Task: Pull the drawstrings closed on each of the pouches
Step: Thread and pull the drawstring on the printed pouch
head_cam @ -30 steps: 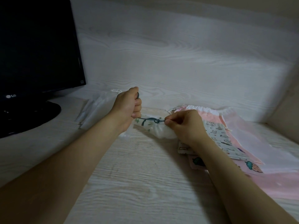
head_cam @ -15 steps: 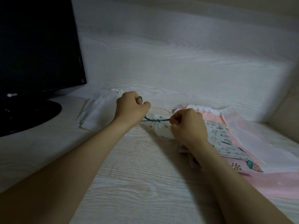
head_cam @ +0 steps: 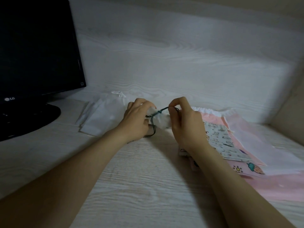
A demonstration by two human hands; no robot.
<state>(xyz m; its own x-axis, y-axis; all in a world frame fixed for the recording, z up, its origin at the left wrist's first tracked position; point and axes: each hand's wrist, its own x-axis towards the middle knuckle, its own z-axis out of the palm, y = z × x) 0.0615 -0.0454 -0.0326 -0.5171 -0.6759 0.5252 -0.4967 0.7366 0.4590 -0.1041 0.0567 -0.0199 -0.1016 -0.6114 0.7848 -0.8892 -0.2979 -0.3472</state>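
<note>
The right hand is pinched on the cord; the pouch is gripped by the left hand. Soft, light cloth is probably best held at the gathered neck.

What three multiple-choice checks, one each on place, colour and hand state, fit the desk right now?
1. Where does the black flat-screen monitor stand?
A. far left of the pale wooden desk
B. right of the pouches
C. flat under the hands
2. What colour is the thin drawstring cord on the small white fabric pouch?
A. red
B. dark green
C. yellow
3. What is the right hand doing?
A. lying flat on the desk
B. touching the monitor
C. pinching the cord
Answers: 1 A, it fills the view's left edge; 2 B, the strand reads dark green; 3 C, thumb and forefinger close on the cord.
</note>
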